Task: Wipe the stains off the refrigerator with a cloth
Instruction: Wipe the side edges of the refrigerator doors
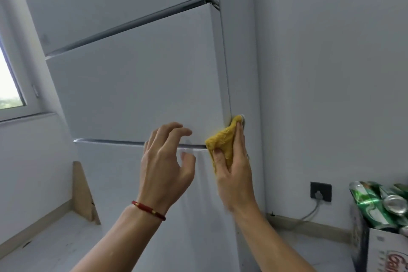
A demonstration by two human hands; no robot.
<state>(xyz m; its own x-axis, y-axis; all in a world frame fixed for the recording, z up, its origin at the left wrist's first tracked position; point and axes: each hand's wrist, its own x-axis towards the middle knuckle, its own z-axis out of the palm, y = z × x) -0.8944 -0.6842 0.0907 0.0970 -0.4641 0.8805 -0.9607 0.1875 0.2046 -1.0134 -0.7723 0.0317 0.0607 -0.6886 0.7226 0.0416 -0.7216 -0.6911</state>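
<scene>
Pressing the yellow cloth (223, 146) in its closed grip to the refrigerator (136, 86) corner, the right hand (235, 174) is mid-wipe, the left hand (165, 161) open and empty, faint smudges seemingly left.

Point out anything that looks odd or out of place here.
Crushed green cans are heaped in a cardboard box at lower right. A loose wooden board leans against the refrigerator. Nothing looks spilled.
</scene>
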